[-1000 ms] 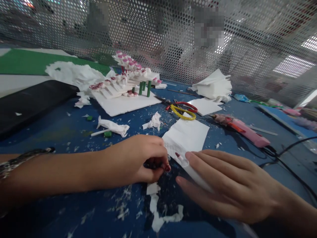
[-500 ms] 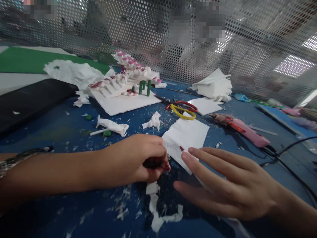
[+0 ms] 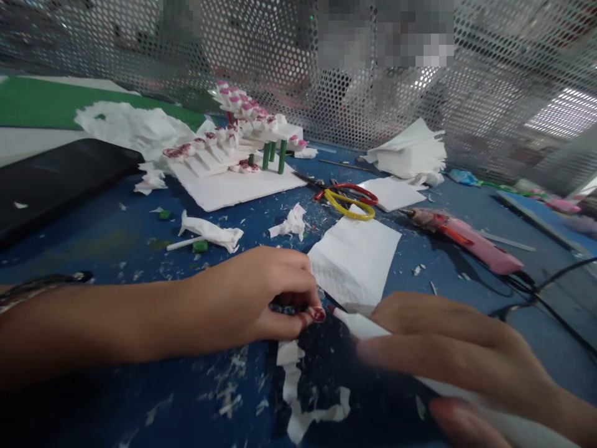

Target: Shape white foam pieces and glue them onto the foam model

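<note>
My left hand [image 3: 280, 295] is closed in a pinch on a small rolled paper piece [image 3: 317, 314] with a dark red end facing right. Most of that piece is hidden by the fingers. A white marker [image 3: 361, 325] with a dark red tip lies between the fingers of my right hand [image 3: 466, 348], which is partly blurred. Its tip points left and stops just short of the red end, with a small gap. Below the left hand, a torn white paper strip [image 3: 293, 392] lies bent on the blue table [image 3: 186, 398].
Ahead stands a white model [image 3: 219, 186] with red and pink dabs and green posts. Scissors [image 3: 349, 205], a paper sheet [image 3: 357, 255], a pink glue gun [image 3: 485, 246] with a cable, and a paper stack [image 3: 410, 152] lie beyond. A black phone-like slab [image 3: 65, 180] is at left.
My right hand has shifted lower and to the right and its fingers have drawn in around the marker. The marker tip has come down level with the red end. My left hand stays nearly still.
</note>
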{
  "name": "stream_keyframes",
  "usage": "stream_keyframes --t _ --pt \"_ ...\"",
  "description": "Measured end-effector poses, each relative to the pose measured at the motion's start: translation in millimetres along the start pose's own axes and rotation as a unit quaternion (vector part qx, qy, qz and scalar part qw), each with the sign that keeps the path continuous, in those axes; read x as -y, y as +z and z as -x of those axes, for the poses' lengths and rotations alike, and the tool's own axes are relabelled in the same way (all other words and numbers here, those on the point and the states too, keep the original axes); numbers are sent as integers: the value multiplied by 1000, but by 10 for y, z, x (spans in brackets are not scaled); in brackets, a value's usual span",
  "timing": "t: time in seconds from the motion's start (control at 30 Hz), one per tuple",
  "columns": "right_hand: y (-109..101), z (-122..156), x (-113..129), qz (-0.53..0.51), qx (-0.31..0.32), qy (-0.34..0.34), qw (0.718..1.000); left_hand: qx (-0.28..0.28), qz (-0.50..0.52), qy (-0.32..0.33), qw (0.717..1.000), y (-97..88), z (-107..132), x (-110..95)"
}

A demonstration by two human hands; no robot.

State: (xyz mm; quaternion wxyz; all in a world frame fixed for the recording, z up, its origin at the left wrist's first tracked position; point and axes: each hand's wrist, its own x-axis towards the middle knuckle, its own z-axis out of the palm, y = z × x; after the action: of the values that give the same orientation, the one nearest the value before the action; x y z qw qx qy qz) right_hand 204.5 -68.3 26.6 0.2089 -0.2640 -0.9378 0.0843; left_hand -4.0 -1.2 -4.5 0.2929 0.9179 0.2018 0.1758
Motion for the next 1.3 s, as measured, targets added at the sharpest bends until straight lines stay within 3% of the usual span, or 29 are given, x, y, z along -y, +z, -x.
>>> stream_keyframes --t 0.07,0.17,0.27,0.47,1.3 --pt "17 -21 6 -40 17 6 999 -2 -1 1 1000 2 -2 3" --pt "86 -27 -28 -78 -25 3 997 -8 1 2 1000 3 -6 0" --pt "146 -18 -66 -98 -15 14 995 -8 2 -2 1000 0 -10 -5" --pt "135 -11 -54 -124 -26 41 991 -1 4 -6 1000 -6 -14 -12" --pt "98 -34 -26 -98 -25 33 994 6 12 -16 1000 -3 -23 -22"
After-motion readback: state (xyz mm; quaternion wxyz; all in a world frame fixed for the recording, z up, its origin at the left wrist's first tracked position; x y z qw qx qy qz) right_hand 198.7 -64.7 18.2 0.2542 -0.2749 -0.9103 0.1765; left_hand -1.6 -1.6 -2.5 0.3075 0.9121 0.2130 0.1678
